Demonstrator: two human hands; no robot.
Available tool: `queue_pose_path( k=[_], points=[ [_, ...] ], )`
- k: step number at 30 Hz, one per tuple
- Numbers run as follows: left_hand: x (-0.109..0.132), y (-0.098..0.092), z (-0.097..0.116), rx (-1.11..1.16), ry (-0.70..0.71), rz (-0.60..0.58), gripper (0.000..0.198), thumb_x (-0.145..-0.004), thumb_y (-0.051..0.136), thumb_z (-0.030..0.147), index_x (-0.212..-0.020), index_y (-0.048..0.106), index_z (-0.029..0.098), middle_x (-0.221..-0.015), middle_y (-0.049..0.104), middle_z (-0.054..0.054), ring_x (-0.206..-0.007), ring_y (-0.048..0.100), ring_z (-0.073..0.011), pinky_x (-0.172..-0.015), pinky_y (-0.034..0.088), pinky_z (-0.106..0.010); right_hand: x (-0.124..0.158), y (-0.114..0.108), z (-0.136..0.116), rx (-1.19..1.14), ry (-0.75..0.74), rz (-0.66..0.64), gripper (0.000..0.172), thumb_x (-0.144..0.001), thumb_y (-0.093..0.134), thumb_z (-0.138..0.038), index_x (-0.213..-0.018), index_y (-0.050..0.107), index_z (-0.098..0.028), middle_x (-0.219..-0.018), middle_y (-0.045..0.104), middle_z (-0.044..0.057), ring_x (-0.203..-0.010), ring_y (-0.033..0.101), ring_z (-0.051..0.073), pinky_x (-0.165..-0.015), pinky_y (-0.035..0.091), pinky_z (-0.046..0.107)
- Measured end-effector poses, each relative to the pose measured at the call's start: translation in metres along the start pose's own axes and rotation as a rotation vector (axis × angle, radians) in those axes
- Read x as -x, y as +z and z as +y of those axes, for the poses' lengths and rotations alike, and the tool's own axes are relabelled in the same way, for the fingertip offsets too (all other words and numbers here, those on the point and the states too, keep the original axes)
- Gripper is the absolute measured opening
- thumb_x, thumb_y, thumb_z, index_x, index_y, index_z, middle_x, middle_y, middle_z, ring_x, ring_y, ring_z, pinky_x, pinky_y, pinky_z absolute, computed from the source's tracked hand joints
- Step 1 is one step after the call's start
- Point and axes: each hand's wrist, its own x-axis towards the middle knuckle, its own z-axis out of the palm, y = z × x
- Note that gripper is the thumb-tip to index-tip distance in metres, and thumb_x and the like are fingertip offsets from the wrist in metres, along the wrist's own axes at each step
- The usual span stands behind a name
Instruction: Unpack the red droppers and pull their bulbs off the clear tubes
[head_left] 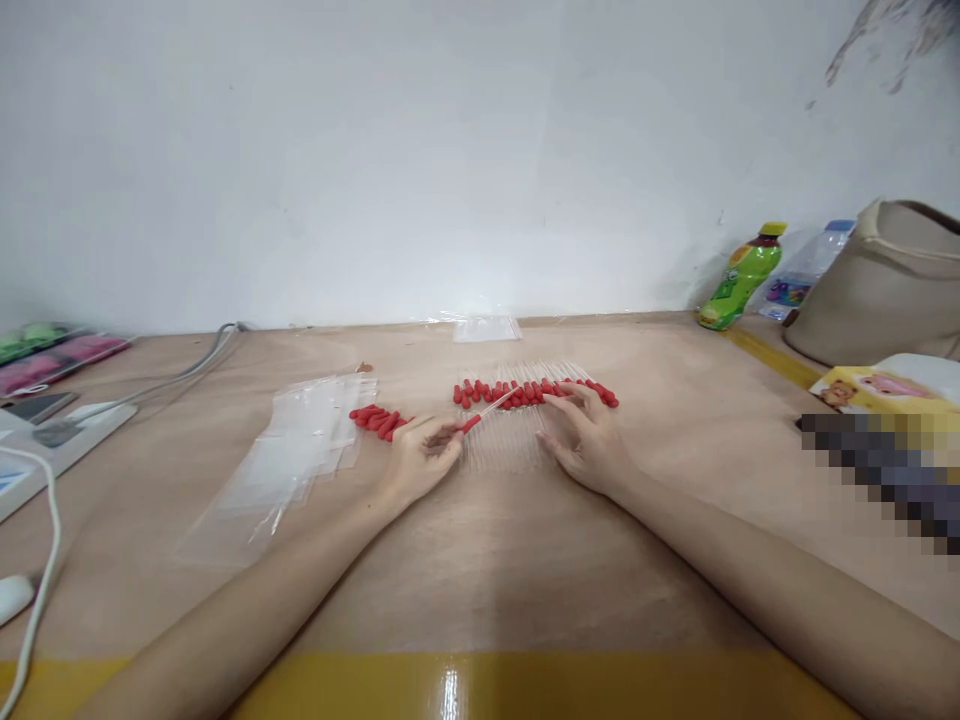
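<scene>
Pinched in the fingers of my left hand [424,452] is a thin clear stick with a red rounded end [471,424]. Its clear part points up and to the right, toward a row of similar red-ended sticks [495,396] lying on the table. Over the right part of that row is my right hand [592,440], thumb and fingers apart; whether its fingertips touch the sticks, I cannot tell. A smaller pile of red pieces [377,421] lies just left of my left hand, which partly hides it. Clear plastic bags [281,450] are spread farther left.
Against the wall lies another clear bag [487,328]. At right stand a green bottle [742,277], a clear bottle [799,275] and a beige bag [877,290], with a yellow patterned packet [847,388] in front. A white power strip [82,440] with cables sits at left.
</scene>
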Motion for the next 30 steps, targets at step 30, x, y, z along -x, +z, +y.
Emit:
queue_pose_path(
  k=[30],
  points=[
    [-0.008,0.024,-0.002,-0.3,0.655,-0.113,0.019,-0.085,0.051,0.019,-0.102,0.059,0.014,-0.103,0.066,-0.007,-0.11,0.054,-0.0201,-0.094,0.046,-0.04,-0.008,0.018,-0.011,-0.085,-0.352,-0.146,0.026,-0.084,0.051,-0.033,-0.104,0.063,-0.02,-0.105,0.065,0.004,-0.107,0.053,0.02,-0.098,0.037,0.043]
  ],
)
